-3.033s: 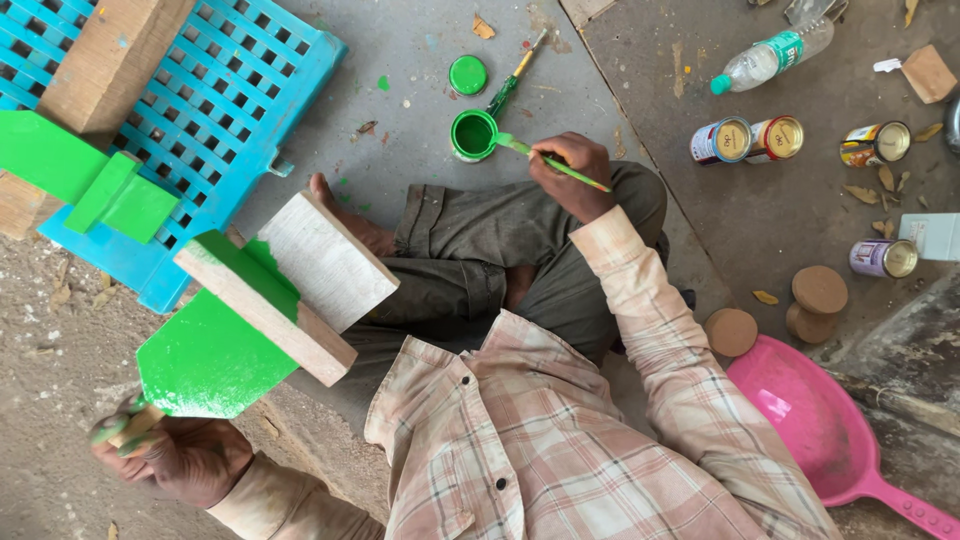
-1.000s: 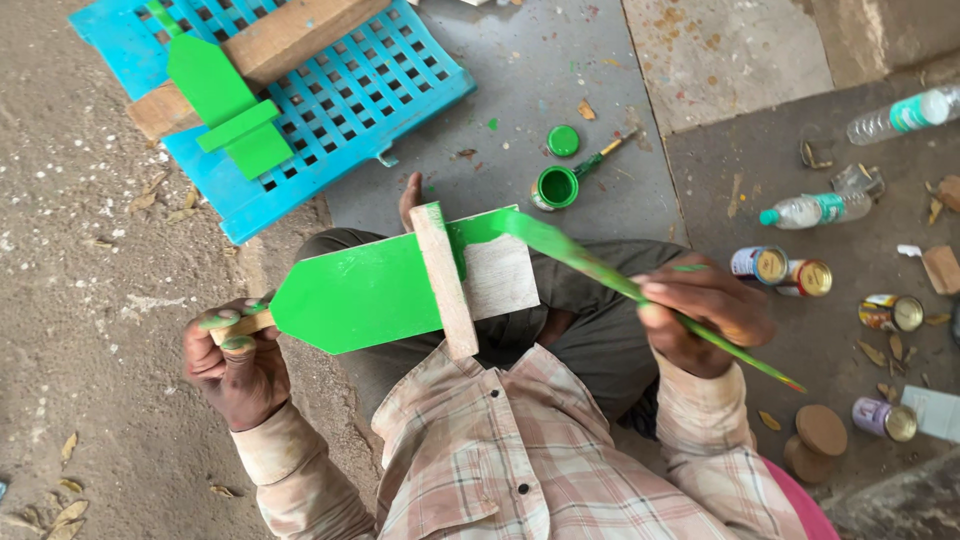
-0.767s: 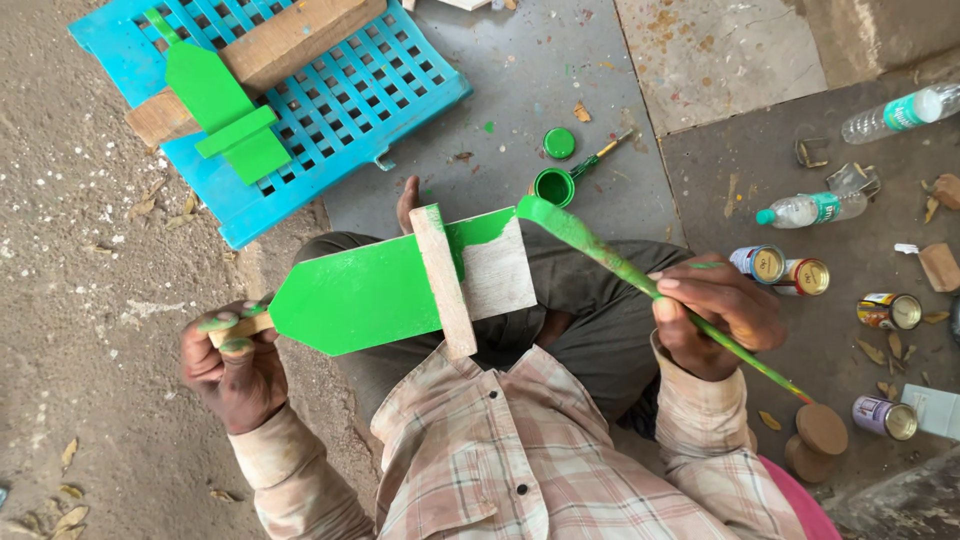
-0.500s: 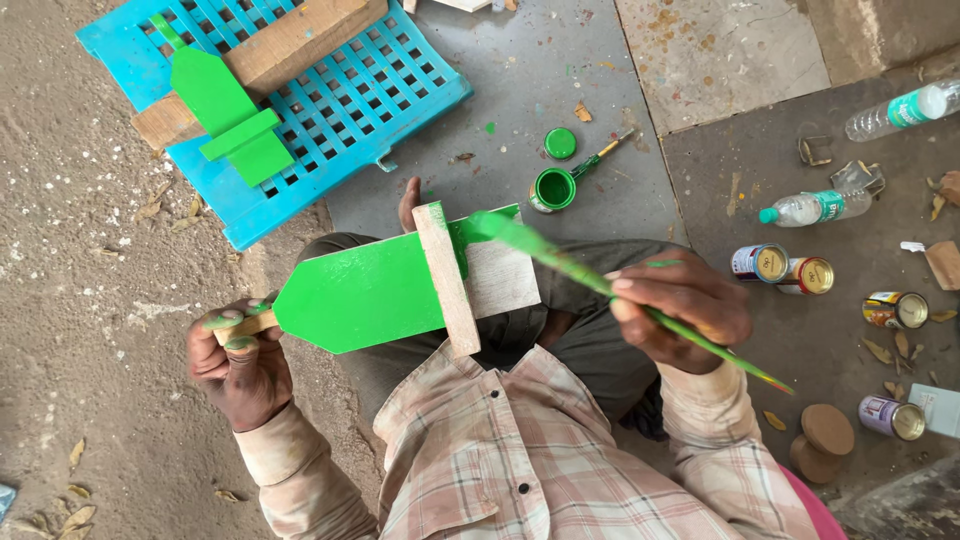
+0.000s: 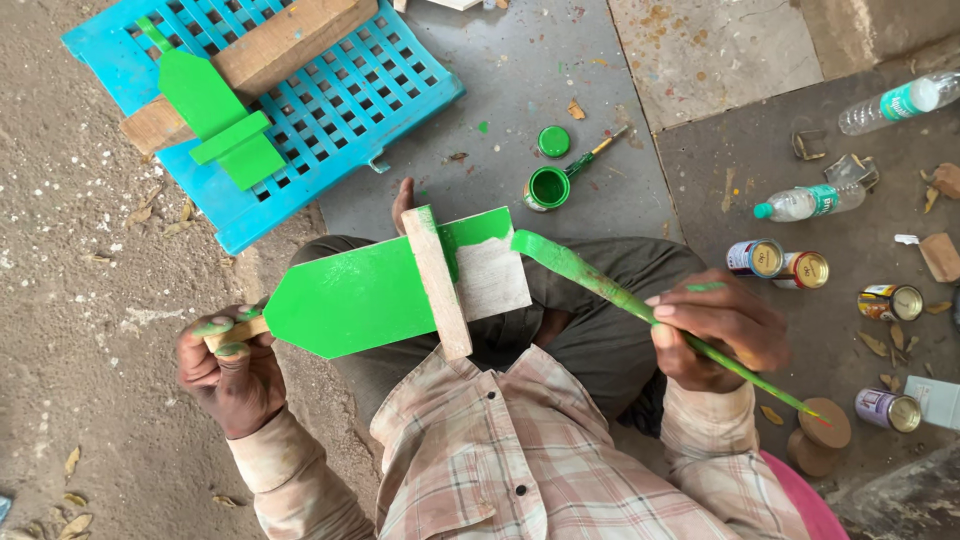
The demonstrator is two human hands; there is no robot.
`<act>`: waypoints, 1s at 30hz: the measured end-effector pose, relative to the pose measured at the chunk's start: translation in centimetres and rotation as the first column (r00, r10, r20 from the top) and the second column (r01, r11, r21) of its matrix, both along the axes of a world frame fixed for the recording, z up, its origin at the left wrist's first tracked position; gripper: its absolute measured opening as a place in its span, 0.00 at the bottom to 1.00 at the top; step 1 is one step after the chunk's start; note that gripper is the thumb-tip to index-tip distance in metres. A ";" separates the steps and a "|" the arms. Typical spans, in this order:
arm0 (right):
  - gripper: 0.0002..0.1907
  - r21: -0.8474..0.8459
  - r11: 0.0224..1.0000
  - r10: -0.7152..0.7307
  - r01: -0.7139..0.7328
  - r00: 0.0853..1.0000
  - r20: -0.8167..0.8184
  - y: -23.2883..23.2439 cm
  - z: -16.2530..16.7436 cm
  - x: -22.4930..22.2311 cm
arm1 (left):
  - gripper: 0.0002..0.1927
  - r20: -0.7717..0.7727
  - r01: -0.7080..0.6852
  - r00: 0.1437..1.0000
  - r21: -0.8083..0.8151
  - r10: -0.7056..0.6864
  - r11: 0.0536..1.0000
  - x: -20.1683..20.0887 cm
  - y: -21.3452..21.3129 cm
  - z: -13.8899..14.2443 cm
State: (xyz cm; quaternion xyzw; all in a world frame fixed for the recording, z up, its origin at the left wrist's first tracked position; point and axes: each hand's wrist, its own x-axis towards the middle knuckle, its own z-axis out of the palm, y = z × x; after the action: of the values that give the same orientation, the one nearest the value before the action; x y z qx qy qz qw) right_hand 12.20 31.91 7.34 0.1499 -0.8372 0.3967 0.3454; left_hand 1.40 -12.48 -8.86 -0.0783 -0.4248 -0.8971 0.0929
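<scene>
Green-painted wooden board (image 5: 370, 295) – bare grey patch; blue lattice crate (image 5: 330, 100); pink-beige plaid shirt (image 5: 520, 460).

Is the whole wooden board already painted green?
No, the wooden board is mostly green, but a patch near the brush in the right hand shows bare wood.

Open grey floor (image 5: 500, 70) lies between the blue plastic crate (image 5: 330, 110) and the tan slab, broken only by the open green paint pot (image 5: 548, 187), its lid (image 5: 553, 141) and a spare brush (image 5: 595, 155) beside it. On the person's right the passage is cluttered: two plastic bottles (image 5: 805, 202), several tins (image 5: 780, 262) and round wooden discs (image 5: 820, 440) stand close together. On the left, bare sandy ground (image 5: 90, 300) is free apart from scattered leaves.
</scene>
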 end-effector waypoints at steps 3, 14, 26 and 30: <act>0.10 0.051 0.996 0.067 -0.067 0.998 -0.005 -0.1 0.1 -0.1 | 0.12 -0.016 -0.001 1.000 -0.006 0.001 1.000 -0.1 0.0 0.0; 0.09 0.135 0.991 0.031 -0.022 0.997 -0.070 -0.3 0.0 0.3 | 0.13 -0.021 -0.003 1.000 -0.004 0.003 1.000 -0.4 0.2 0.0; 0.07 0.105 0.994 0.020 -0.014 0.999 -0.048 -0.5 -0.1 0.4 | 0.13 -0.018 0.012 1.000 0.004 -0.012 1.000 -0.4 0.2 -0.2; 0.06 0.052 0.996 -0.065 0.066 0.998 -0.018 -0.9 0.0 1.8 | 0.14 -0.022 -0.003 1.000 -0.013 0.003 1.000 -0.2 0.3 0.1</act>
State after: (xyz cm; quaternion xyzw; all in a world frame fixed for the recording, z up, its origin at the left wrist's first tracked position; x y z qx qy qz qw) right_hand 13.95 31.02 7.34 0.1344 -0.8489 0.3620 0.3609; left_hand 1.23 -12.16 -8.79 -0.0882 -0.4297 -0.8933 0.0986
